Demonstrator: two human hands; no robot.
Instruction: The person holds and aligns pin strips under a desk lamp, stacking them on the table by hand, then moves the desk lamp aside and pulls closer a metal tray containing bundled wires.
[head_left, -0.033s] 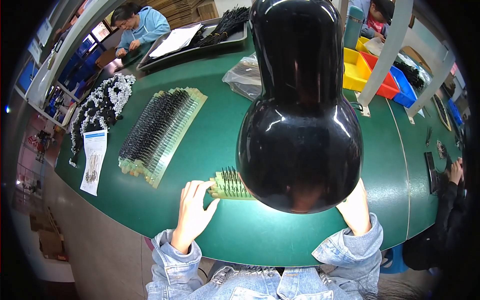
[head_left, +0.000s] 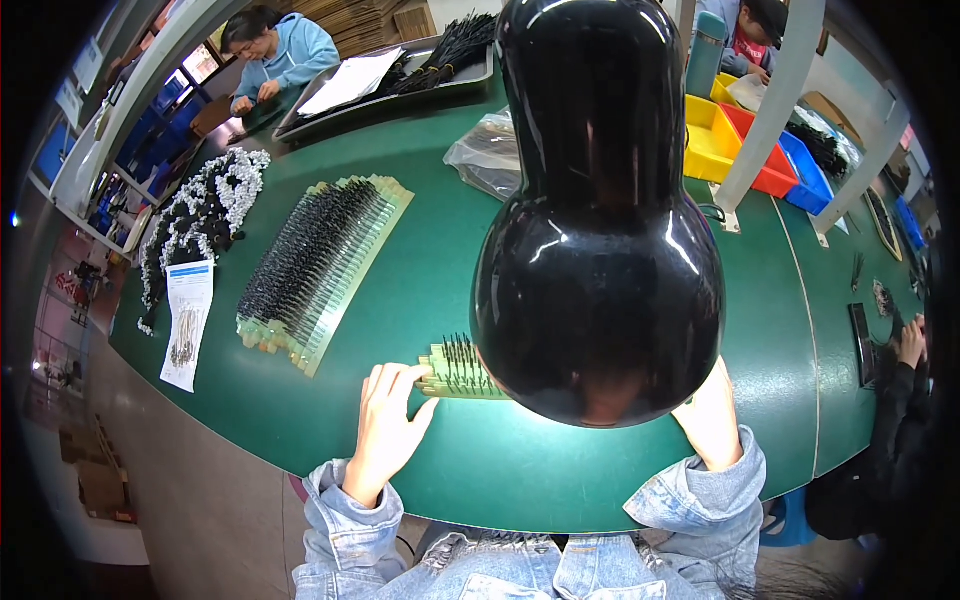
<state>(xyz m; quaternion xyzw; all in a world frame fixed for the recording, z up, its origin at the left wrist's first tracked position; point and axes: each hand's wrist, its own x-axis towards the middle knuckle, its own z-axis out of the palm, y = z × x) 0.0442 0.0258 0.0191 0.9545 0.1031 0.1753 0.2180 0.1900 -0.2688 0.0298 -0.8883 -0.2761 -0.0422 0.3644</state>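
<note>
**Strip of bristly parts under the left hand at the worktop's near edge**

Strip [head_left: 455,370] of pale yellowish-green backing with short dark pins standing up from it lies flat on the green worktop [head_left: 420,250], close to the near edge and partly hidden behind the big glossy black lamp head [head_left: 598,250] that hangs in front of the view. The left hand [head_left: 385,425] rests palm down on the worktop with its fingers [head_left: 400,378] loosely spread, the tips touching the left end of the strip; it grips nothing. The right hand [head_left: 712,415] lies at the far side of the lamp head, back of the hand up; its fingers are behind the lamp, so I cannot tell whether they hold anything. Both arms wear denim sleeves [head_left: 345,525].

Farther left on the worktop a much larger stack of the same pinned strips [head_left: 320,265] lies slanted, well apart from the small strip. Beyond it sits a heap of black-and-white parts [head_left: 200,215] and a clear packet with a paper sheet [head_left: 185,320]. A crumpled clear bag [head_left: 490,150] lies near the lamp's neck, and a dark tray [head_left: 390,80] with papers sits at the far side. Yellow, red and blue bins [head_left: 755,140] stand to the right. Another person in a light blue top [head_left: 285,55] sits at the far end.
</note>
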